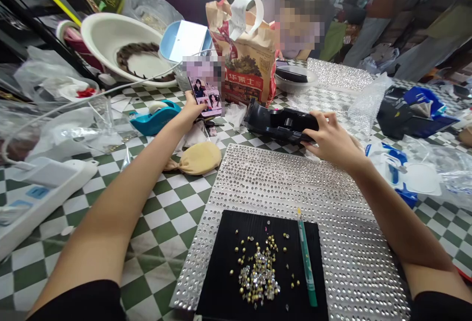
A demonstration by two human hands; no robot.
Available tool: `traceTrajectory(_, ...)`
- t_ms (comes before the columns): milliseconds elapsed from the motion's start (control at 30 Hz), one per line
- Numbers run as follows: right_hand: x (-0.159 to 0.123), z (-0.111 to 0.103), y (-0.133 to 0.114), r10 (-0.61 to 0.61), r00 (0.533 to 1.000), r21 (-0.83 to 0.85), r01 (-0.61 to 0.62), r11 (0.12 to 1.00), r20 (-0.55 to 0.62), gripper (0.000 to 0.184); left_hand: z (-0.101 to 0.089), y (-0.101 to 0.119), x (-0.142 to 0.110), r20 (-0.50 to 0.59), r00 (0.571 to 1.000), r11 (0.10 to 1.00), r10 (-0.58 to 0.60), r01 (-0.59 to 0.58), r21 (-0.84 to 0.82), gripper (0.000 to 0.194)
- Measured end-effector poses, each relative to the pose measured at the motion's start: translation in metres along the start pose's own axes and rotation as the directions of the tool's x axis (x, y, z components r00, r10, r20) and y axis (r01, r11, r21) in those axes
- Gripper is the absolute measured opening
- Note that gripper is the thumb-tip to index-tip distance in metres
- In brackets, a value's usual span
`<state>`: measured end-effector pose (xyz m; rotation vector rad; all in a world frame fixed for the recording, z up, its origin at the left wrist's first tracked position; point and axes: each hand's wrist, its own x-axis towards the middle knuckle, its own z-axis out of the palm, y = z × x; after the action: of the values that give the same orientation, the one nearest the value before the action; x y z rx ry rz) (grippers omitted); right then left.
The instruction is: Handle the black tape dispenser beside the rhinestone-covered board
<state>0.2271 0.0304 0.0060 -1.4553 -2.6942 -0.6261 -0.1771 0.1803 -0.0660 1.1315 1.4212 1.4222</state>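
Note:
My left hand (pixel 195 107) is wrapped around a smartphone (pixel 207 97) with a lit screen showing pictures of people. My right hand (pixel 332 139) grips the right end of a black tape dispenser (pixel 282 123), thumb below and fingers on top. No tape roll shows in it. Below both hands lies a silver rhinestone sheet (pixel 258 178) with a black pad (pixel 221 262) on it. A heap of loose rhinestones (pixel 260 274) and a green pen-like stick with a yellow tip (pixel 307 262) rest on the pad.
A paper bag (pixel 241 60) stands behind the phone. Left are a teal tape dispenser (pixel 155 117), a beige pouch (pixel 201 158), a white basin (pixel 96 41) and a power strip (pixel 47 198). Blue-and-white packaging (pixel 401 173) lies right. A person (pixel 300 21) is across the table.

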Motion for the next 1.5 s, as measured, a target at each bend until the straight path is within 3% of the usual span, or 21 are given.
traceTrajectory(400, 0.001, -0.004, -0.005, 0.009, 0.999, 0.024, -0.01, 1.0, 0.049, 0.029, -0.001, 0.001, -0.003, 0.035, 0.999, 1.0, 0.016, -0.016, -0.013, 0.057)
traceTrajectory(667, 0.002, -0.001, -0.016, 0.016, 0.999, -0.064, -0.014, 0.998, 0.031, 0.03, -0.001, 0.001, -0.004, 0.036, 0.999, 1.0, 0.014, -0.013, -0.016, 0.055)
traceTrajectory(867, 0.0, 0.0, -0.023, -0.049, 0.998, -0.149, 0.053, 0.987, 0.033, 0.039, 0.0, 0.003, -0.007, 0.033, 0.999, 1.0, 0.007, -0.007, -0.003, 0.053)
traceTrajectory(1133, -0.006, 0.003, -0.028, -0.057, 0.998, -0.146, 0.056, 0.988, -0.006, 0.049, -0.005, -0.014, 0.005, 0.058, 0.997, 0.999, 0.046, -0.045, -0.031, 0.051)
traceTrajectory(1367, -0.006, 0.001, -0.026, -0.052, 0.999, -0.157, 0.049, 0.986, -0.015, 0.044, -0.008, -0.022, 0.018, 0.062, 0.998, 0.999, 0.03, -0.028, -0.027, 0.057)
traceTrajectory(1500, -0.007, 0.003, -0.025, -0.061, 0.998, -0.155, 0.057, 0.986, -0.022, 0.044, -0.006, -0.02, 0.018, 0.058, 0.998, 0.999, 0.001, 0.001, -0.043, 0.038)
